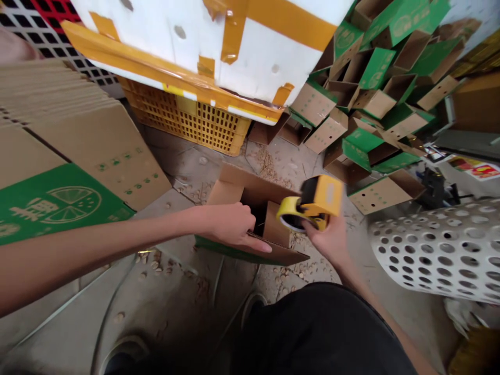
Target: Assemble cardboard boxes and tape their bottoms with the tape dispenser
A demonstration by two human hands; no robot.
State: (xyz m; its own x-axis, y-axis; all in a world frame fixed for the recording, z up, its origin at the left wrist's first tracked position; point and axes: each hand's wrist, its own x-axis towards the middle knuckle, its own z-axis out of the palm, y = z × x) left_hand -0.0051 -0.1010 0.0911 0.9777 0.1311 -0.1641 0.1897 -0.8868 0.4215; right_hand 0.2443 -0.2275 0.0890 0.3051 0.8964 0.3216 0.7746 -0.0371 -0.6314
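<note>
Seen from above, the left hand lies flat with fingers pressed together on a flap of an open brown box that sits on the concrete floor. The right hand is wrapped around a yellow tape gun, held just above the box's right edge. A stack of flat cartons lies left, a yellow crate stands behind, and folded green boxes are piled at right.

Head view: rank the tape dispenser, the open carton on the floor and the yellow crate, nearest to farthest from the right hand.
1. The tape dispenser, held in the right hand.
2. The open carton, just left of it.
3. The yellow crate, farther back left.
</note>
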